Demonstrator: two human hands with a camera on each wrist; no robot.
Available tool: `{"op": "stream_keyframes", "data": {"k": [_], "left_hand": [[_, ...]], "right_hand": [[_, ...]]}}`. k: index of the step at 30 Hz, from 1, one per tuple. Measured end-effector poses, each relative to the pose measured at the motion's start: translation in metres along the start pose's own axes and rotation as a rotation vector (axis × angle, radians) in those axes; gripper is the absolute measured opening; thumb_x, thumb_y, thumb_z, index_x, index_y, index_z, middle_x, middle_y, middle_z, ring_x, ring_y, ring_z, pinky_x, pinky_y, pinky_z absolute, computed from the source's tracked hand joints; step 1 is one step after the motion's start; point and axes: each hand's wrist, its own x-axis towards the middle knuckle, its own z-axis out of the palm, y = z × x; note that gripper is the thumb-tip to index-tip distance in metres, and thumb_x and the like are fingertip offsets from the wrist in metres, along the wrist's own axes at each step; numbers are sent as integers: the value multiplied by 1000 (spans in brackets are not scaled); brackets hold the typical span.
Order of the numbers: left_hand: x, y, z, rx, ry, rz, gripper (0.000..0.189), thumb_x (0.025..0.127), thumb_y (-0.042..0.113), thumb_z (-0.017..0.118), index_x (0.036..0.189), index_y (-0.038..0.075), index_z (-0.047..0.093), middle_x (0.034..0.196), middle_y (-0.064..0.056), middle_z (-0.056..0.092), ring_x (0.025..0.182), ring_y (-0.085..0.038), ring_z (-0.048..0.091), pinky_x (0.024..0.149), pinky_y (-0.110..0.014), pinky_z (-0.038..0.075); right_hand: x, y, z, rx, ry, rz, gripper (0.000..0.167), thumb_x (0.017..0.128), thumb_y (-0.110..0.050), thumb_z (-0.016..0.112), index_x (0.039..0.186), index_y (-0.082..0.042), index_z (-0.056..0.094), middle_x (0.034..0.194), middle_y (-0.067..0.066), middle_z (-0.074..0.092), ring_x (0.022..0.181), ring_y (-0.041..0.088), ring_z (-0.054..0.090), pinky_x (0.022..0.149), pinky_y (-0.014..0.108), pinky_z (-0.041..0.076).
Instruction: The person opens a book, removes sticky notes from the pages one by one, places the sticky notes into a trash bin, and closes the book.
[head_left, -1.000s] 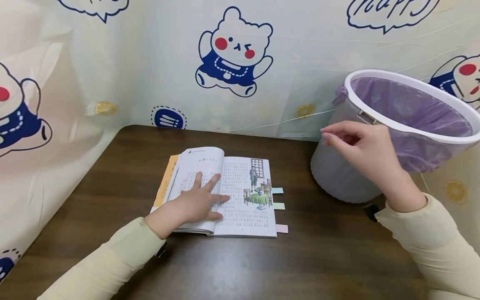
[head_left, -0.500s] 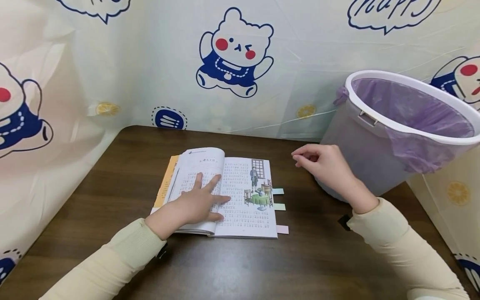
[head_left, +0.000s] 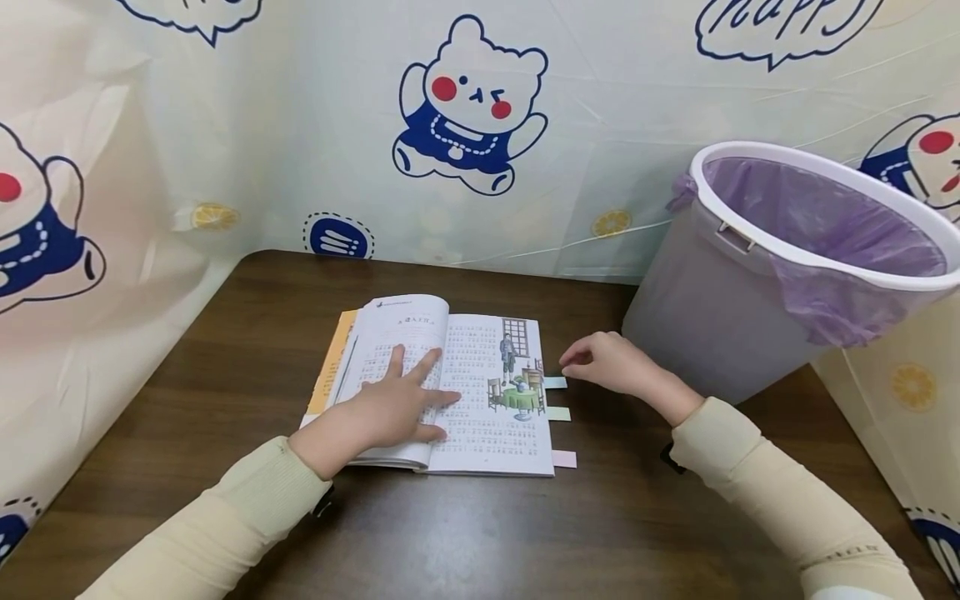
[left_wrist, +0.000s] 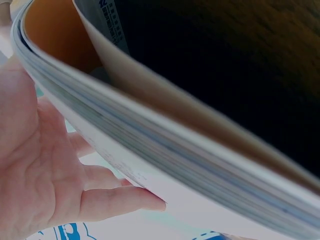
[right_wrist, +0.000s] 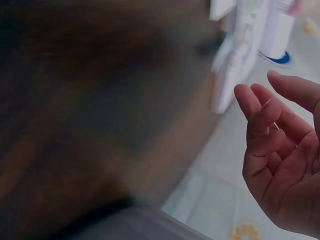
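An open book (head_left: 495, 450) with printed text lies on the table. My left hand (head_left: 393, 408) rests spread across its left page and the fold. From the book's right edge stick out a blue sticky tab (head_left: 556, 382), a green sticky tab (head_left: 558, 413) and a pink sticky tab (head_left: 564, 459). My right hand (head_left: 611, 364) is just beside the blue tab, fingertips right by its upper edge. In the right wrist view the thumb (right_wrist: 295, 90) stands apart from the bent fingers, with nothing between them. The left wrist view shows the thick page edges (left_wrist: 150, 135) close up beside my palm.
A grey waste bin (head_left: 697, 308) with a white rim and purple liner bag (head_left: 825, 208) stands at the right, beyond my right hand. A cartoon-printed sheet (head_left: 315, 125) hangs behind and along the sides of the brown wooden table (head_left: 465, 533).
My right hand has moved left and down from in front of the bin to beside the blue tab. The left hand and the book have stayed put.
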Motion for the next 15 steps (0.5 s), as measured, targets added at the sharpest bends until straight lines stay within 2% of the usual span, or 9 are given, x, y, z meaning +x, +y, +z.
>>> {"op": "stream_keyframes", "data": {"k": [5,15], "left_hand": [[-1,0,-1,-2,0,-2,55,95,48,71,146,30,60,170,-19,10,145,-65,2,86,-84,37],[-2,0,0,-8,4,-3,54,96,47,71,146,30,60,170,-18,9,144,-65,1,86,-85,36]], "right_hand": [[10,3,10,-20,-44,36,15,96,-14,73,107,-7,80,107,8,75,88,18,65,76,36,54],[15,5,16,-10,-102,41,12,95,-14,74,101,-6,80,94,2,74,80,16,59,75,34,52]]}}
